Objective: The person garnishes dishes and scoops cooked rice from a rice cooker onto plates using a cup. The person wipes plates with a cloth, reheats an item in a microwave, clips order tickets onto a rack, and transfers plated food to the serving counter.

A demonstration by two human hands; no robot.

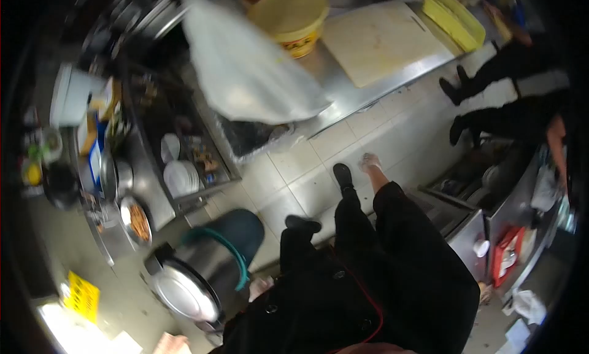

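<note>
My right hand (pixel 370 163), in a clear glove, hangs over the tiled floor beside my shoe, its fingers loosely apart and nothing visible in them. Close to my body at lower left, my left hand (pixel 261 288) is also gloved; its fingers are mostly hidden by my dark jacket. It is nearest to a dark bin (pixel 236 234) with a teal rim and a round metal-lidded pot (pixel 185 292). Ahead, a blurred whitish plastic sheet or bag (pixel 251 71) hangs above a black-lined container (pixel 245 136), apart from both hands.
A steel counter (pixel 331 111) ahead bears a yellow tub (pixel 288 13), a white cutting board (pixel 383 44) and a yellow basket (pixel 453 19). Shelves with plates (pixel 181 177) stand left. At right are two people's dark-clothed legs (pixel 509 68) and a steel cabinet (pixel 469 234).
</note>
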